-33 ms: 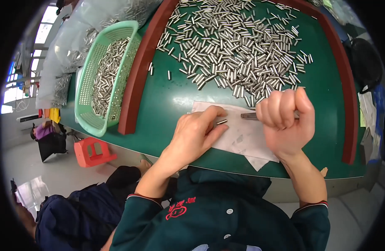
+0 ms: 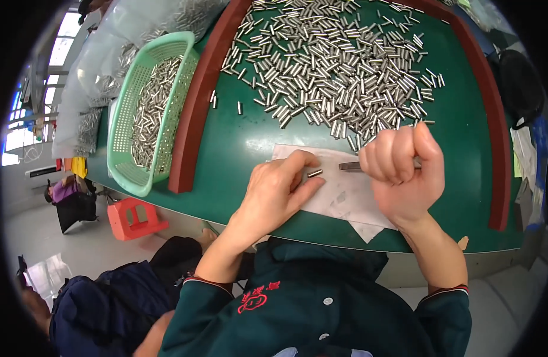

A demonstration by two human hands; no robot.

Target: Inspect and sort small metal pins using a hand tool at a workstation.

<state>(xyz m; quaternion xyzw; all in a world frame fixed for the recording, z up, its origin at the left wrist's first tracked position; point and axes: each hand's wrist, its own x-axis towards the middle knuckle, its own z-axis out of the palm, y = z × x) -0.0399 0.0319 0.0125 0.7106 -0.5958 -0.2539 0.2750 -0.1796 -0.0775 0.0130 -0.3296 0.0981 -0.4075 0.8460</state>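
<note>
On a pale paper sheet [image 2: 333, 200] lies a short shiny metal pin [image 2: 315, 173], in the gap between the thumb and forefinger of my left hand [image 2: 273, 189]. Those two fingers are parted, and the pin does not look pinched; the other fingers are mostly hidden. Closed in a fist, my right hand [image 2: 405, 169] grips a flat grey metal bar [image 2: 349, 166] whose end sticks out toward the left hand, over the paper. The kind of tool is hidden by the fist. Beyond both hands spreads a heap of similar metal pins [image 2: 345, 71].
Dark red rails [image 2: 188, 143] border the green tabletop [image 2: 226, 160]. Left of them stands a green mesh basket [image 2: 126, 107] full of pins, beside clear plastic bags [image 2: 89, 89] of pins. A red stool [image 2: 128, 220] and a seated person in dark blue [image 2: 107, 309] are at lower left.
My right hand and the metal bar have shifted slightly to the left. My left hand and the pin stay nearly where they were.
</note>
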